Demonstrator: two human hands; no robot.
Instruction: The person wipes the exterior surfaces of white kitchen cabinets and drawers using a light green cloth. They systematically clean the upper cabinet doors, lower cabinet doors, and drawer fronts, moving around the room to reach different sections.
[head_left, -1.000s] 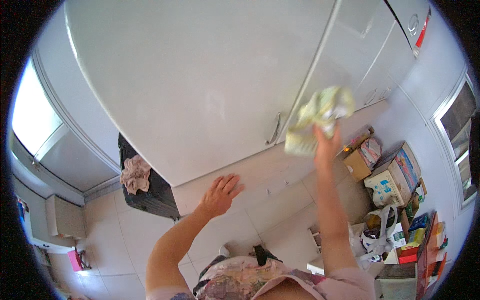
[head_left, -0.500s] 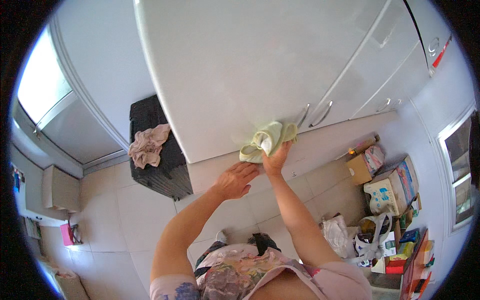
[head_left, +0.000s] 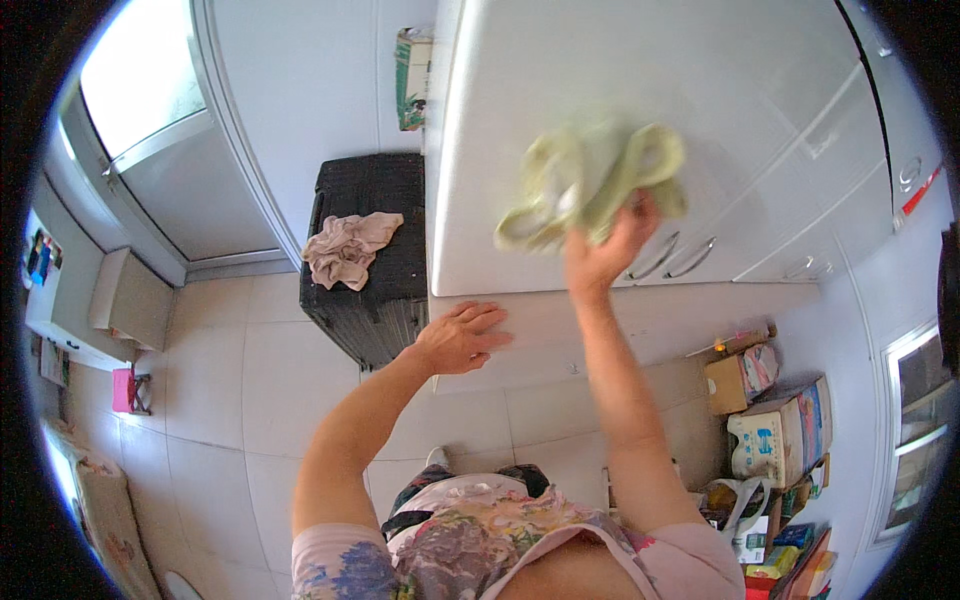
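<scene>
My right hand [head_left: 605, 250] is closed on a light green cloth [head_left: 590, 185], which lies bunched against or just over the glossy white cabinet door [head_left: 520, 80]. Motion smears both the cloth and the fingers. Just below the door's bottom edge is my left hand [head_left: 462, 338], with nothing in it and its fingers stretched out. It is in front of the pale panel under the doors; whether it touches it I cannot tell. Two curved metal handles [head_left: 690, 257] sit close to the right of my right hand.
Left of the cabinet stands a black ribbed box [head_left: 370, 320] with a crumpled pinkish cloth [head_left: 350, 250] on top. Cardboard boxes [head_left: 770, 435] and bags line the right wall. A small pink stool [head_left: 125, 390] stands on the tiled floor at far left, near a door [head_left: 190, 190].
My right hand has moved up and to the right with the green cloth, off the door's bottom edge. The left hand has come away from the cloth. The whole view has shifted.
</scene>
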